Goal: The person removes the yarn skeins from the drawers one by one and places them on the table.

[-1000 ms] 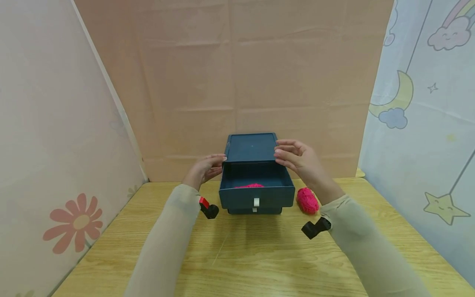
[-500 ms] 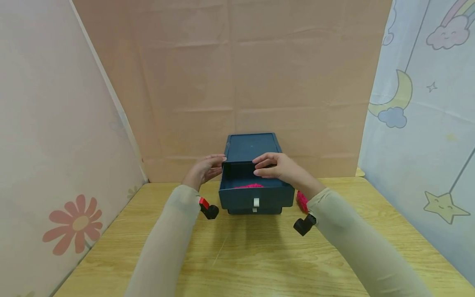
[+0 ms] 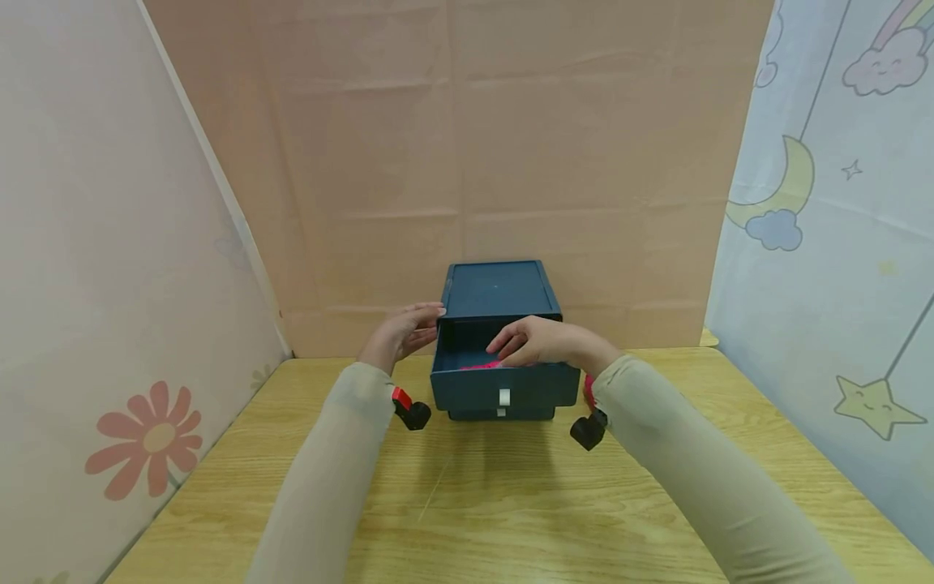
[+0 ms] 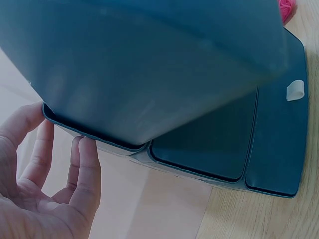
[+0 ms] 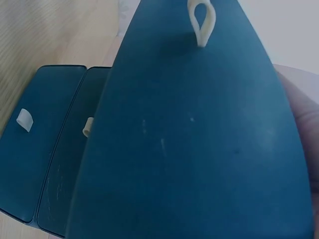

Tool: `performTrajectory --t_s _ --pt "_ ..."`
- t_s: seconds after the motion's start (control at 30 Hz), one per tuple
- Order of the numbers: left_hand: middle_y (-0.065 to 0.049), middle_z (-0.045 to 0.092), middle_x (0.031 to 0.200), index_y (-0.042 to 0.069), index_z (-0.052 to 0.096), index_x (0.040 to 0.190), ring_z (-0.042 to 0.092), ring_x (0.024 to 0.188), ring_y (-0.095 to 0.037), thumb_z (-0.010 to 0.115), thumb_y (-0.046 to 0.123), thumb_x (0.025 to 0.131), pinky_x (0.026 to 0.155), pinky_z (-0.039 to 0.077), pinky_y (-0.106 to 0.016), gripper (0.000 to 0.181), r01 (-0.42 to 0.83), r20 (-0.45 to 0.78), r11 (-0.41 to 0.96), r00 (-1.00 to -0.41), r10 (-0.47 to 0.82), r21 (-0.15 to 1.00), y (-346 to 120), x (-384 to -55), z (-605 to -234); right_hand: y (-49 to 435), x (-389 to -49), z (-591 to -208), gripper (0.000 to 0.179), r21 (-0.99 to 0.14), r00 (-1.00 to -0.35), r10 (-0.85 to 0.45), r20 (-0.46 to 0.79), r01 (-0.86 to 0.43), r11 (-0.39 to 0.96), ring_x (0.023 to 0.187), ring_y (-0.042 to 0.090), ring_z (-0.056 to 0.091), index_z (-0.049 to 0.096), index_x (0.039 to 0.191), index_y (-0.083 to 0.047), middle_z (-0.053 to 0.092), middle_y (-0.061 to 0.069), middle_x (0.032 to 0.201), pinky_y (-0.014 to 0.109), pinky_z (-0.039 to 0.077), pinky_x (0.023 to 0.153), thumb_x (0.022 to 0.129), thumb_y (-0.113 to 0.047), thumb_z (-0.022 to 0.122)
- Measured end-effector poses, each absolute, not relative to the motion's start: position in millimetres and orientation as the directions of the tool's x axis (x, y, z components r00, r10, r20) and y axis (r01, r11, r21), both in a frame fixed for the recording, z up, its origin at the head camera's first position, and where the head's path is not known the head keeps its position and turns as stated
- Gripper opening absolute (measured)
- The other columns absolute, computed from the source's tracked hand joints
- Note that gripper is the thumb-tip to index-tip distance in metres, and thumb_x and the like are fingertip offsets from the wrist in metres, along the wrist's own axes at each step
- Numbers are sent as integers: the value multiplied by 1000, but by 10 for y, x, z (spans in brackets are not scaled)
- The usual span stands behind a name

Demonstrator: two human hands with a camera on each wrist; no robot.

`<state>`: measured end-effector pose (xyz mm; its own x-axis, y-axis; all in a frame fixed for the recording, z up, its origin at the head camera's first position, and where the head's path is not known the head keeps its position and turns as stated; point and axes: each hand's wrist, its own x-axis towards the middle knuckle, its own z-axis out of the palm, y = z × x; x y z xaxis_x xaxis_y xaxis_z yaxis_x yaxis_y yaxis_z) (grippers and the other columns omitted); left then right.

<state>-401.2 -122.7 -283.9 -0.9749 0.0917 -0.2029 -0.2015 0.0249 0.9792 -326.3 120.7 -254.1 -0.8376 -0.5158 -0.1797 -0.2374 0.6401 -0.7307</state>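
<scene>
A dark blue drawer cabinet [image 3: 496, 288] stands on the table with its top drawer [image 3: 460, 395] pulled out. Pink yarn [image 3: 477, 367] shows just over the drawer's front edge. My left hand [image 3: 403, 334] rests its fingertips against the cabinet's upper left side; the left wrist view shows the fingers [image 4: 89, 169] extended at that edge. My right hand [image 3: 543, 342] reaches over the drawer front, its fingertips down inside by the yarn. In the right wrist view the drawer front, with a white loop pull [image 5: 209, 20], hides most of that hand.
A second pink yarn ball [image 3: 588, 392] lies right of the cabinet, mostly behind my right sleeve. Lower drawers with white pulls [image 5: 25, 120] are closed. A brown sheet [image 3: 350, 162] hangs behind, and patterned sheets line both sides of the wooden table [image 3: 467, 519].
My right hand has moved from the cabinet's upper right edge leftward and down into the drawer. Its sleeve now covers most of the outside yarn ball. The left hand has stayed in place.
</scene>
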Motion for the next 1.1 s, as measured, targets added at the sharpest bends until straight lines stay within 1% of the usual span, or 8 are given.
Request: performTrajectory --t_s 0.07,0.2,0.43,0.63,0.8,0.87,1.0,1.1 --pt "-4 62 106 15 65 123 65 79 -11 72 26 88 85 55 -23 38 -202 -204 27 -975 87 979 -1226 -4014 -2842 1200 -3269 -2544 30 -709 -837 -512 -196 -239 664 116 25 57 61 124 -6 61 14 125 38 49 97 95 -12 59" --pt "-5 61 110 15 65 123 65 81 -12 72 26 88 87 54 -24 37 -205 -207 27 -975 83 978 -1229 -4023 -2841 1186 -3292 -2544 28 -677 -824 -520 -226 -251 692 115 25 56 62 124 -7 62 12 121 42 46 103 96 -11 57" --pt "-6 60 112 15 64 124 64 82 -12 71 26 89 89 53 -25 38 -196 -198 33 -976 93 980 -1242 -4043 -2832 1165 -3325 -2523 28 -666 -809 -531 -253 -253 702 106 21 56 64 122 -8 66 9 111 39 47 99 95 -13 60" --pt "-7 58 117 14 64 124 63 84 -12 71 25 89 89 53 -24 38 -208 -209 17 -973 100 978 -1243 -4058 -2822 1154 -3354 -2528 23 -653 -799 -540 -263 -265 709 95 17 54 65 117 -8 65 6 103 31 47 89 95 -14 60" --pt "-7 59 115 14 64 125 64 83 -12 70 26 89 89 53 -24 38 -210 -211 16 -973 99 978 -1241 -4059 -2822 1151 -3356 -2533 20 -650 -814 -529 -242 -269 711 94 17 55 66 114 -9 65 6 102 29 47 85 95 -12 60" --pt "-6 60 112 14 64 124 64 82 -11 70 26 89 88 53 -24 37 -211 -212 17 -972 98 977 -1241 -4061 -2823 1152 -3349 -2528 20 -660 -822 -521 -228 -263 703 91 16 55 66 113 -8 67 6 103 27 47 80 94 -11 61" --pt "-5 61 106 14 64 124 65 80 -11 71 25 89 83 55 -21 37 -215 -215 10 -971 102 977 -1241 -4066 -2822 1171 -3340 -2511 21 -695 -839 -507 -198 -245 676 73 13 51 66 114 -7 69 5 98 22 43 61 93 -11 62" --pt "-4 62 103 13 64 124 65 79 -11 71 24 89 80 56 -20 37 -218 -217 4 -971 103 976 -1241 -4071 -2817 1200 -3338 -2490 24 -724 -851 -493 -179 -225 652 71 13 51 65 115 -7 68 6 97 21 46 60 93 -14 64"
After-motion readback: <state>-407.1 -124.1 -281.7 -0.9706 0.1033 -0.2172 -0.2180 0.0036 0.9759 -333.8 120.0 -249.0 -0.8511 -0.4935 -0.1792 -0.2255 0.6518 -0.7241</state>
